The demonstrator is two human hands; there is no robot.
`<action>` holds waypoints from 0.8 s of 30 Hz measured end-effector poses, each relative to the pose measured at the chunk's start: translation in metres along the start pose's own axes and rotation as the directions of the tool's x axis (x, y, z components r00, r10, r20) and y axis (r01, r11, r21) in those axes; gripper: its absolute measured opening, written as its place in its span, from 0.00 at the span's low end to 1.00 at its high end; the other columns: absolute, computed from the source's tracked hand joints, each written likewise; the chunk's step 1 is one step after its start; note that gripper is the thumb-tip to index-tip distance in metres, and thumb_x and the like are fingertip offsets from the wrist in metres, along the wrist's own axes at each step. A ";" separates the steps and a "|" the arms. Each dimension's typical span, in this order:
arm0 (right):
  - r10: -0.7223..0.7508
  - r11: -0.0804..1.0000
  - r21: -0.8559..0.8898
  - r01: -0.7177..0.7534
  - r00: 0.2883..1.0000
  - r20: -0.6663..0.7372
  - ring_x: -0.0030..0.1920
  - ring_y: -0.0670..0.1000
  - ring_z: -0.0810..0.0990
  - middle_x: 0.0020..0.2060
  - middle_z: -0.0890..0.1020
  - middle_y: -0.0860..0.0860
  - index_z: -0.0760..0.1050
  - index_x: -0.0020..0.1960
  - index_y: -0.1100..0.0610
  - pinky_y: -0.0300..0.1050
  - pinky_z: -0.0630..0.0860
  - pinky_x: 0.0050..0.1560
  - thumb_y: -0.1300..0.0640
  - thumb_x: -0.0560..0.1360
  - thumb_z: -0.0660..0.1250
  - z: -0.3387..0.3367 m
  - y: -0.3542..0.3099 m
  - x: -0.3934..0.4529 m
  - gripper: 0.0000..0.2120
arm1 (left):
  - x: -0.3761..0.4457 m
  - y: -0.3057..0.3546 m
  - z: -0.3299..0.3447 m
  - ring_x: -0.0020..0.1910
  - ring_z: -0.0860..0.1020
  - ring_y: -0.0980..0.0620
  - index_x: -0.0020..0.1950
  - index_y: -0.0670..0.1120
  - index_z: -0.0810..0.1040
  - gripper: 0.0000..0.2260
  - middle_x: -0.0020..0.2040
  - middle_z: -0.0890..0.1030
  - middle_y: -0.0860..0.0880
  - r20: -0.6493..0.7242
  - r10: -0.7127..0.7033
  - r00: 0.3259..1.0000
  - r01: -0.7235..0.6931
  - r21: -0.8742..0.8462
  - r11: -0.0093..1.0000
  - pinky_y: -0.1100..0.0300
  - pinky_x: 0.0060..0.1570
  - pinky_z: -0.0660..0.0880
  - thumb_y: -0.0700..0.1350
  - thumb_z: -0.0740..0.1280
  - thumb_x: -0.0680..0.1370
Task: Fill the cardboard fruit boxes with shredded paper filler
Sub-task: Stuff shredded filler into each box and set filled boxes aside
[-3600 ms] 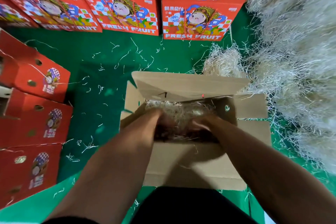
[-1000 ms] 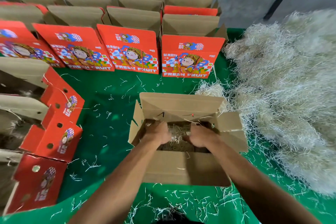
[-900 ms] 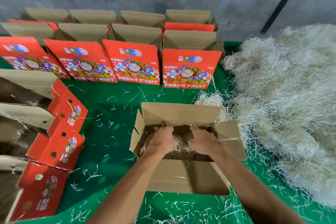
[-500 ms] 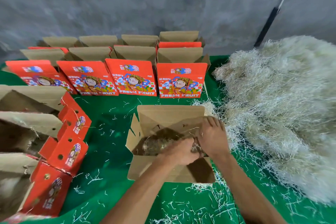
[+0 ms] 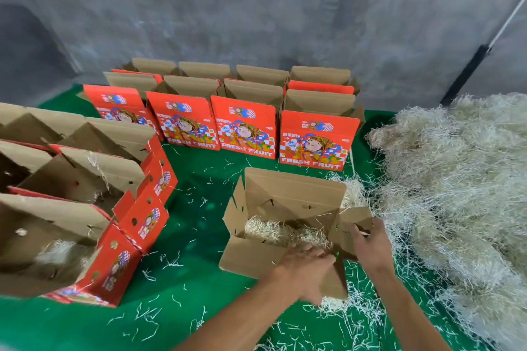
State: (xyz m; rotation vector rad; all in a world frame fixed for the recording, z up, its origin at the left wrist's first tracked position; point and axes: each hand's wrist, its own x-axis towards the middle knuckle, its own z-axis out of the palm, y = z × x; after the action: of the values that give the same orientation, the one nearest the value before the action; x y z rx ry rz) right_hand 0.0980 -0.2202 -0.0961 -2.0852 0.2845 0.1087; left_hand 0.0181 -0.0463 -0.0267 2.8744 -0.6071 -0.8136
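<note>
The left hand [image 5: 306, 268] gripped the near flap of the box [image 5: 285, 202] on the green floor [image 5: 194, 208]; the right hand [image 5: 370, 248] gripped its right flap. Shredded paper [image 5: 282, 232] lay inside.

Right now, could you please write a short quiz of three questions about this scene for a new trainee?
1. True or false: the open box in front of the person already has shredded paper in it.
2. On which side of that box lies the big paper pile: left or right?
3. Which hand touches the box's right flap?

Key:
1. True.
2. Right.
3. The right hand; the left hand is at the near flap.
</note>
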 end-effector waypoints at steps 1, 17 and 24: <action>0.000 1.000 -0.005 0.000 1.000 -0.018 0.42 0.47 0.82 0.46 0.81 0.49 0.67 0.63 0.53 0.40 0.79 0.33 0.52 0.78 0.69 0.001 -0.003 0.001 0.17 | -0.005 -0.003 -0.001 0.72 0.64 0.43 0.76 0.48 0.62 0.34 0.71 0.68 0.44 -0.045 -0.003 0.999 0.001 -0.046 0.999 0.39 0.75 0.53 0.42 0.72 0.73; -0.064 0.996 0.061 0.060 0.996 0.065 0.44 0.60 0.79 0.44 0.80 0.58 0.73 0.51 0.58 0.51 0.75 0.46 0.55 0.80 0.63 0.142 -0.100 0.012 0.06 | -0.041 -0.162 -0.070 0.44 0.82 0.48 0.41 0.46 0.79 0.05 0.41 0.84 0.46 -0.321 -0.413 0.852 0.443 0.023 0.896 0.53 0.57 0.72 0.36 0.71 0.73; -0.051 0.990 0.134 0.049 0.999 0.013 0.43 0.60 0.76 0.39 0.77 0.56 0.72 0.49 0.62 0.50 0.69 0.44 0.58 0.80 0.63 0.208 -0.149 0.036 0.06 | -0.031 -0.246 -0.098 0.50 0.81 0.47 0.49 0.45 0.83 0.07 0.46 0.84 0.45 -0.329 -0.432 0.840 0.468 0.034 0.883 0.52 0.61 0.71 0.35 0.69 0.74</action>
State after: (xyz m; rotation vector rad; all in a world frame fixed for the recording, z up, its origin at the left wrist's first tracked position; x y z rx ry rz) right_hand 0.1778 0.0257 -0.0833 -1.9557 0.2233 0.0742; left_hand 0.1315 0.1898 0.0246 3.2021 0.0744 -0.3426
